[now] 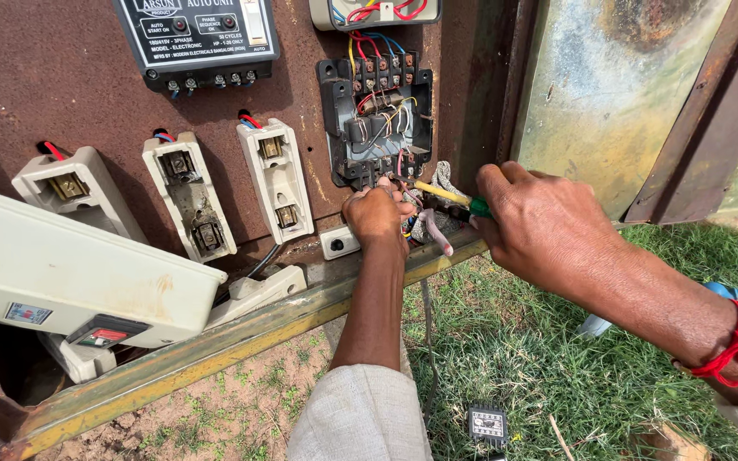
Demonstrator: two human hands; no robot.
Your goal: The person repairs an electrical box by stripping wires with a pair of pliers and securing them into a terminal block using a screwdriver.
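The right hand has its fingers clamped on a screwdriver, just below the open contactor. It looks light, stiff and slim, best gripped at the handle. The left hand, also below the contactor, pinches soft, springy wires.

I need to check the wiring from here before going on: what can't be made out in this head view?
- Tip of the yellow-shafted, green-handled screwdriver: hidden behind the left hand.
- Wire ends under the open black contactor block: covered by both hands and grey cloth.
- Right hand palm and grip: turned away.
- White box at the top edge: cut off by the frame.
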